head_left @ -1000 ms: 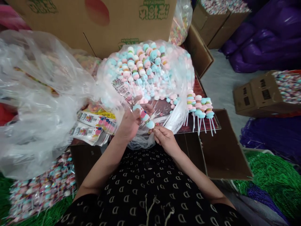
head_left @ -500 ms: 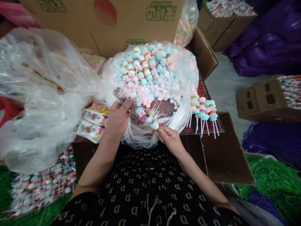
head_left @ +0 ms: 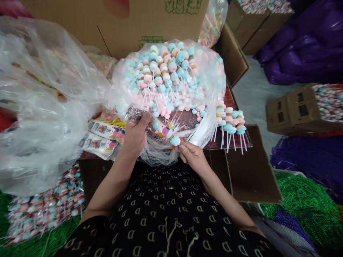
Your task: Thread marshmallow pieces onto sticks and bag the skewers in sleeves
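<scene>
At the marshmallow skewer (head_left: 169, 135), hands (head_left: 135, 136) wider apart than a second ago

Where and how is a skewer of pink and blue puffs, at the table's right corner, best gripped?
Probably by its thin white stick, from the near side: the bare sticks jut that way, some past the front edge of the dark red table, leaving room to pinch, while the puffs lie crowded together.

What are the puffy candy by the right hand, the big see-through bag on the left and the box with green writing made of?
Puffy candy: probably marshmallow, matte and soft-looking, with rounded pastel pieces.
Big bag: seemingly thin plastic; glossy, clear and wrinkled.
Box: likely cardboard, matte brown with stiff flat panels.
</scene>
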Available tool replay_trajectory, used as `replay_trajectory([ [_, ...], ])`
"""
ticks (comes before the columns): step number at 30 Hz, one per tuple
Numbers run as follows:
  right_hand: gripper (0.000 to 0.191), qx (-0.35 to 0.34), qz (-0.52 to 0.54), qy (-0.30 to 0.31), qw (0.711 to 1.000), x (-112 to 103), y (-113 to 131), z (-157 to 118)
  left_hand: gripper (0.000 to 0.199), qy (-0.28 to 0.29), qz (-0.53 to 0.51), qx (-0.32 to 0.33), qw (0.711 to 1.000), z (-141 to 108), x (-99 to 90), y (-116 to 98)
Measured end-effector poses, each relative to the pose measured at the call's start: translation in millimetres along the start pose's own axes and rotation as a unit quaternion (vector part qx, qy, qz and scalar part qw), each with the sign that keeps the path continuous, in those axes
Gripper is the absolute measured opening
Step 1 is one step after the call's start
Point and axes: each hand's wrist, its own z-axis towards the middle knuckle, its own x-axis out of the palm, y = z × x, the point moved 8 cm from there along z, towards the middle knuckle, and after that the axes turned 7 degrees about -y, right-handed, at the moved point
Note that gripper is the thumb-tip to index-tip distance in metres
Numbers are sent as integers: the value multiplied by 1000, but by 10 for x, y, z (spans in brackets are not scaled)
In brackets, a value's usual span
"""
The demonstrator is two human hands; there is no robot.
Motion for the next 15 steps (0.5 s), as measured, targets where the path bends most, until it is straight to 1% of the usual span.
replay_trajectory([
  [2,59,-1,8,-16,1000,-37,-15,11,27,-12,7,-3,1000,-3,-25,14],
  [6,58,1,1,1,1000,-23,-34,26,27,-26,23,1,999,-25,-41,36],
  [10,54,4,30,-22,999,-55,-3,41,27,-32,4,21,999,-33,-56,2],
  [12,53,8,47,-30,998,-69,1,39,26,-22,-1,20,1000,-25,-55,-8],
  [15,51,4,35,-38,999,-79,-9,26,27,2,14,3,1000,-21,-31,5],
])
